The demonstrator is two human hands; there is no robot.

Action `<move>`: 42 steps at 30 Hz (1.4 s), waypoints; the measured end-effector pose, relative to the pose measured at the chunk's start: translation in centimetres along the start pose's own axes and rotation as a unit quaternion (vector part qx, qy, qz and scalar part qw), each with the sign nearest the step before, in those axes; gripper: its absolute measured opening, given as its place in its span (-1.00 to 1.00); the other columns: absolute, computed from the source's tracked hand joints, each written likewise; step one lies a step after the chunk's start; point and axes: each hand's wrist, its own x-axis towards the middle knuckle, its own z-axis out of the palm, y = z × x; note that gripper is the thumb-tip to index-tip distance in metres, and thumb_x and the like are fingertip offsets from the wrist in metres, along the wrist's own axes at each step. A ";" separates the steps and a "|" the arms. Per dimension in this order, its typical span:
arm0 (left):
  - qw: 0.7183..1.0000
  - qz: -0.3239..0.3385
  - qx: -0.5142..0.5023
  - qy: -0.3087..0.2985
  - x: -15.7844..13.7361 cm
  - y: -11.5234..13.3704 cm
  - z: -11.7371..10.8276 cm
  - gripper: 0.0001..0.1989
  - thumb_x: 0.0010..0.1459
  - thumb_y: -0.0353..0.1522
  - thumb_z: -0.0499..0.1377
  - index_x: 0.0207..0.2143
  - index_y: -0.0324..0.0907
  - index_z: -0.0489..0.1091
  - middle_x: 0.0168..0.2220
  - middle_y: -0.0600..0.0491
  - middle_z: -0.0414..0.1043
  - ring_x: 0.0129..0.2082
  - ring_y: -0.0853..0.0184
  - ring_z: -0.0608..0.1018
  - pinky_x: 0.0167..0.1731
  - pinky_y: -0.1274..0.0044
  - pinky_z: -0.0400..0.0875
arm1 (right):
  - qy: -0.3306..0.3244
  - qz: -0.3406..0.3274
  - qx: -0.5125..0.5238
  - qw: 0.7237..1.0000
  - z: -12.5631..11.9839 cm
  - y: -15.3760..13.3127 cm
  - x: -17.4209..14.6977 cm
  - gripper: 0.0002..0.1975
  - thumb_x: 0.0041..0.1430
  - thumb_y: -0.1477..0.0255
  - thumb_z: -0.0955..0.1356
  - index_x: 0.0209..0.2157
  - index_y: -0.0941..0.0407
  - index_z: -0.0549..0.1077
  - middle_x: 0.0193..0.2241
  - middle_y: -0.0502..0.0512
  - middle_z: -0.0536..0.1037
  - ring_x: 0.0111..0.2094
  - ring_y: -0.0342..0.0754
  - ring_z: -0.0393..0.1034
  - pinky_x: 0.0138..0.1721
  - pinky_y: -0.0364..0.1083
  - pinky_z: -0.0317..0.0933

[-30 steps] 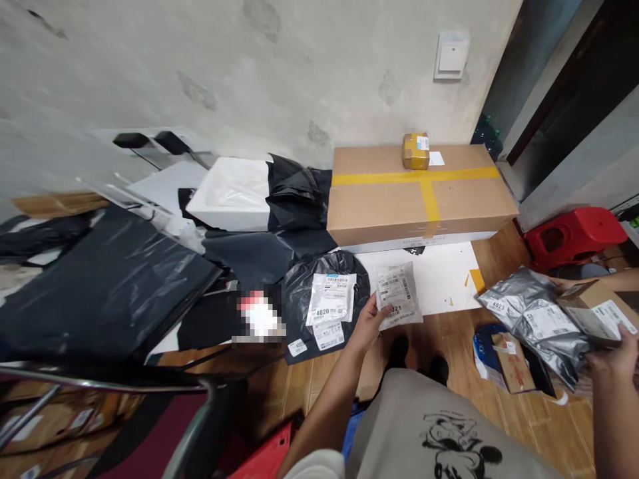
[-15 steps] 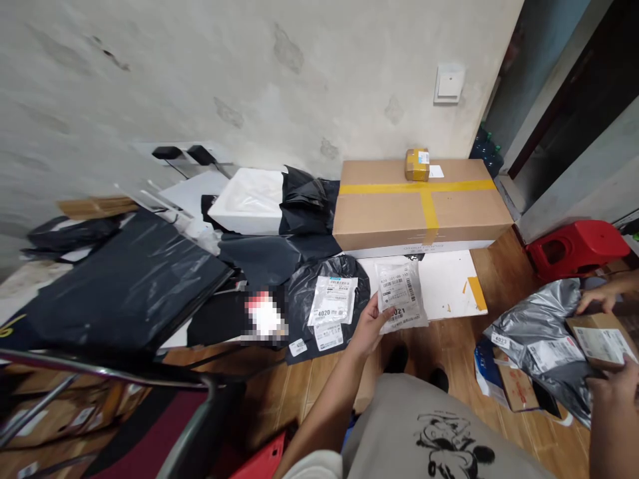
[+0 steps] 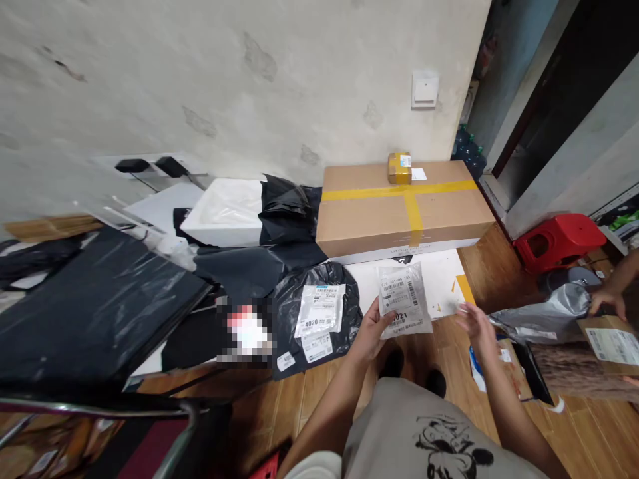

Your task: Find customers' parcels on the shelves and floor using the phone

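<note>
My left hand pinches the lower left edge of a small white plastic mailer, whose label reads 021 at its end. To its right, my right hand is raised with fingers apart, holding nothing. Left of my left hand lies a black plastic parcel with white labels, one marked 4020. Behind the mailer is a white board with yellow tape at its right end.
A long taped carton stands by the wall, a small yellow-taped box on top. Black parcels lie at left. At right, a co-worker's hand is by a brown box and a grey parcel, near a red stool.
My right hand now shows beside the mailer, fingers spread. The grey parcel at right has shifted and looks flatter. The view has turned slightly right; my left hand keeps hold of the mailer.
</note>
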 end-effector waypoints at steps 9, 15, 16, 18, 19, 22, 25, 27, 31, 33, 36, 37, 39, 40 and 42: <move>1.000 0.015 -0.013 0.016 -1.3 -0.2 -1.8 -0.34 -0.10 -0.17 0.45 0.08 -0.08 0.41 -0.01 -0.04 0.58 0.00 0.06 0.57 0.05 0.25 0.45 | -0.330 0.074 0.105 0.935 12.6 -3.9 -1.4 -0.52 -0.17 0.04 0.56 -0.25 0.03 0.60 -0.30 0.04 0.69 -0.24 0.15 0.57 -0.12 0.10 0.42; 0.946 0.063 0.271 0.164 -0.9 -0.8 -8.1 -0.49 0.07 -0.08 0.24 0.04 -0.09 0.48 -0.06 -0.06 0.54 0.02 0.08 0.54 0.09 0.27 0.40 | -0.290 0.127 0.112 0.942 14.9 -2.5 -2.6 -0.52 -0.21 0.12 0.59 -0.25 0.05 0.58 -0.35 0.05 0.69 -0.30 0.15 0.59 -0.15 0.12 0.44; 0.914 0.066 0.329 0.228 -0.9 -0.5 -9.7 -0.53 0.10 -0.13 0.22 0.04 -0.12 0.48 -0.01 -0.11 0.51 0.08 0.06 0.49 0.16 0.26 0.33 | -0.273 0.143 0.117 0.944 15.0 -1.9 -2.6 -0.51 -0.22 0.11 0.59 -0.24 0.06 0.58 -0.35 0.07 0.69 -0.30 0.16 0.59 -0.17 0.12 0.45; 0.848 0.052 0.387 0.358 -1.1 0.1 -13.0 -0.48 0.10 -0.23 0.23 0.11 -0.24 0.40 0.13 -0.25 0.34 0.25 -0.04 0.31 0.28 0.18 0.11 | -0.242 0.171 0.124 0.947 15.1 -0.8 -2.7 -0.49 -0.24 0.11 0.60 -0.25 0.07 0.58 -0.35 0.09 0.70 -0.28 0.19 0.60 -0.17 0.12 0.46; 0.821 0.038 0.397 0.409 -1.2 0.4 -14.5 -0.41 0.09 -0.26 0.23 0.15 -0.32 0.34 0.19 -0.34 0.24 0.30 -0.11 0.20 0.30 0.13 0.01 | -0.230 0.182 0.124 0.948 15.2 -0.2 -2.8 -0.49 -0.26 0.12 0.61 -0.26 0.08 0.58 -0.35 0.10 0.70 -0.26 0.21 0.60 -0.16 0.12 0.46; 0.761 -0.008 0.430 0.486 -1.2 1.0 -18.1 -0.32 0.09 -0.25 0.24 0.19 -0.44 0.24 0.22 -0.49 0.12 0.33 -0.25 0.11 0.27 0.03 -0.01 | -0.213 0.199 0.111 0.950 15.3 1.4 -3.0 -0.50 -0.26 0.13 0.61 -0.27 0.08 0.58 -0.33 0.12 0.70 -0.18 0.24 0.59 -0.12 0.13 0.45; 0.747 -0.034 0.447 0.490 -0.4 1.0 -20.0 -0.34 0.06 -0.23 0.28 0.16 -0.36 0.25 0.17 -0.42 0.24 0.26 -0.20 0.24 0.20 0.05 0.12 | -0.218 0.207 0.097 0.949 15.5 2.5 -3.4 -0.51 -0.21 0.15 0.59 -0.23 0.07 0.58 -0.28 0.12 0.70 -0.12 0.23 0.57 -0.07 0.14 0.42; 0.758 -0.042 0.446 0.473 0.2 1.0 -20.8 -0.43 0.01 -0.25 0.33 0.05 -0.26 0.30 0.04 -0.29 0.39 0.14 -0.11 0.39 0.13 0.13 0.25 | -0.230 0.209 0.094 0.946 15.8 3.1 -3.7 -0.52 -0.19 0.17 0.59 -0.20 0.07 0.57 -0.24 0.11 0.70 -0.10 0.22 0.56 -0.05 0.13 0.41; 0.813 -0.010 0.418 0.406 0.2 1.2 -21.6 -0.82 0.03 -0.28 0.27 -0.41 -0.09 0.30 -0.36 0.00 0.44 -0.16 0.07 0.52 -0.04 0.30 0.35 | -0.252 0.219 0.090 0.938 16.6 3.9 -4.3 -0.52 -0.16 0.20 0.59 -0.17 0.07 0.56 -0.22 0.11 0.69 -0.09 0.22 0.55 -0.06 0.13 0.40; 0.844 0.029 0.384 0.374 -0.3 1.0 -21.4 -0.80 0.05 -0.25 0.22 -0.49 -0.08 0.25 -0.45 0.07 0.37 -0.22 0.14 0.50 -0.07 0.36 0.35 | -0.254 0.230 0.092 0.935 17.0 4.2 -4.6 -0.51 -0.15 0.21 0.58 -0.15 0.08 0.56 -0.21 0.11 0.69 -0.07 0.22 0.55 -0.04 0.13 0.39; 0.894 0.075 0.293 0.331 -1.5 0.5 -20.2 -0.73 0.05 -0.10 0.19 -0.40 -0.07 0.25 -0.44 0.12 0.38 -0.29 0.22 0.51 -0.16 0.41 0.41 | -0.250 0.255 0.114 0.927 17.5 4.3 -5.1 -0.50 -0.13 0.18 0.57 -0.13 0.08 0.55 -0.22 0.12 0.69 -0.05 0.22 0.54 -0.01 0.14 0.38; 0.909 0.086 0.256 0.318 -2.0 0.2 -19.6 -0.67 0.04 -0.04 0.18 -0.34 -0.07 0.25 -0.39 0.11 0.43 -0.29 0.24 0.53 -0.17 0.41 0.43 | -0.249 0.263 0.128 0.923 17.6 4.3 -5.2 -0.50 -0.13 0.17 0.57 -0.14 0.09 0.55 -0.22 0.12 0.69 -0.05 0.22 0.55 0.00 0.14 0.38; 0.933 0.099 0.185 0.293 -2.7 -0.2 -18.3 -0.55 0.02 0.03 0.19 -0.22 -0.08 0.25 -0.24 0.06 0.51 -0.24 0.25 0.57 -0.13 0.38 0.46 | -0.252 0.275 0.154 0.915 17.8 4.2 -5.4 -0.52 -0.15 0.18 0.58 -0.18 0.10 0.56 -0.24 0.14 0.70 -0.05 0.23 0.55 0.01 0.15 0.37; 0.941 0.102 0.155 0.281 -2.9 -0.3 -17.6 -0.51 0.01 0.05 0.21 -0.18 -0.08 0.25 -0.19 0.04 0.53 -0.21 0.24 0.58 -0.11 0.36 0.47 | -0.257 0.277 0.166 0.911 17.9 4.0 -5.5 -0.53 -0.15 0.18 0.58 -0.21 0.10 0.56 -0.24 0.15 0.69 -0.05 0.23 0.55 0.02 0.15 0.37; 0.953 0.104 0.108 0.262 -3.3 -0.4 -16.5 -0.47 -0.03 0.05 0.27 -0.16 -0.08 0.26 -0.17 0.02 0.55 -0.20 0.23 0.60 -0.10 0.34 0.49 | -0.268 0.279 0.184 0.904 18.1 3.7 -5.7 -0.56 -0.16 0.20 0.58 -0.23 0.11 0.57 -0.24 0.16 0.69 -0.03 0.24 0.54 0.03 0.16 0.37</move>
